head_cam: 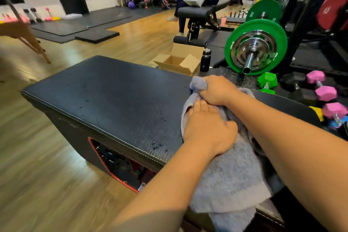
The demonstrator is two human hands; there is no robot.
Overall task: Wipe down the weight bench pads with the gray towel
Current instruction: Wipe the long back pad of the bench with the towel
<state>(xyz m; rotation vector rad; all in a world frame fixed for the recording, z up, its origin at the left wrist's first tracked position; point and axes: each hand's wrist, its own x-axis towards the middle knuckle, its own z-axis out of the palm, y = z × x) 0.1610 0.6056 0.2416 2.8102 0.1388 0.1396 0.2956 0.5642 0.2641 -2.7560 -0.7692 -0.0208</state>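
A wide black padded bench top (113, 96) fills the middle of the view, with a few small wet drops on its leather. The gray towel (231, 173) lies bunched on the pad's right part and hangs toward me. My left hand (209, 132) grips a fold of the towel near the pad's front edge. Just beyond it, my right hand (216, 90) clutches the towel's far end against the pad. Both hands touch each other over the cloth.
An open cardboard box (178, 62) and a dark bottle (205, 60) stand on the floor behind the bench. A barbell with green plates (256, 47) and pink dumbbells (323, 88) sit to the right. A person sits on another bench (199, 10) farther back.
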